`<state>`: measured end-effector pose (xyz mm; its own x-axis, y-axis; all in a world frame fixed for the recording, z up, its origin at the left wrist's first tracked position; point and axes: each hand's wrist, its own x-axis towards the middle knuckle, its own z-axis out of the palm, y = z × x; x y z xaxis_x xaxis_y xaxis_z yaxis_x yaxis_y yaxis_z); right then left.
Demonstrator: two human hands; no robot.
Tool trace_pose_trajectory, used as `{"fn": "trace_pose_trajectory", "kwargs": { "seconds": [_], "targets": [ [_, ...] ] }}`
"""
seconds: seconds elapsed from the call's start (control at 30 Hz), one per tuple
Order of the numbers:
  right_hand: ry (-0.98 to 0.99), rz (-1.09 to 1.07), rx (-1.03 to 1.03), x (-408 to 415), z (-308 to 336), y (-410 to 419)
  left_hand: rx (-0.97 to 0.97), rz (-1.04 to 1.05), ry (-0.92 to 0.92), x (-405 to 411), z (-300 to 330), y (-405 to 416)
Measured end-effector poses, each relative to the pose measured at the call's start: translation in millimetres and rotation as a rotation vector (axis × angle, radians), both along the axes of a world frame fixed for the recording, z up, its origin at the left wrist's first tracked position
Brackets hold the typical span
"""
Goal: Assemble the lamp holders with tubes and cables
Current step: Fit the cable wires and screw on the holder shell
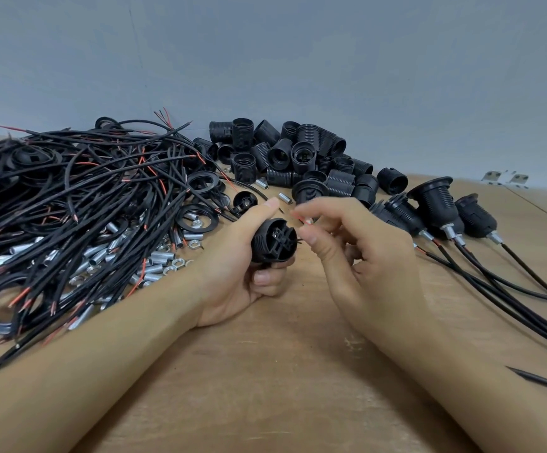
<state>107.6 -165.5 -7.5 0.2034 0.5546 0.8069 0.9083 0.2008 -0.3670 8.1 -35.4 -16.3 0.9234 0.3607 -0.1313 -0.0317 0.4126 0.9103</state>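
My left hand grips a black threaded lamp holder above the wooden table, its terminal end facing me. Just to its right, my right hand pinches the red stripped end of a thin wire between thumb and fingertips, close to the holder's terminals. A big tangle of black cables with red ends covers the left of the table. Short metal tubes and nuts lie scattered under and beside it. A heap of black lamp holder bodies sits at the back centre.
Several finished holders with tubes and cables lie at the right, their black cables trailing toward the front right edge. Black ring collars lie among the wires. Small white metal brackets sit at the far right by the grey wall.
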Motion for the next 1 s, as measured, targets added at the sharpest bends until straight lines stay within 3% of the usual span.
{"fn": "trace_pose_trajectory", "kwargs": {
  "seconds": [0.53,1.0],
  "targets": [
    [-0.092,-0.031,-0.113,-2,4,-2,0.087,0.128,0.028,3,-1,-5],
    [-0.109,-0.046,-0.121,-2,-2,-1,0.499,0.488,0.019,7,-12,-14]
  ]
}}
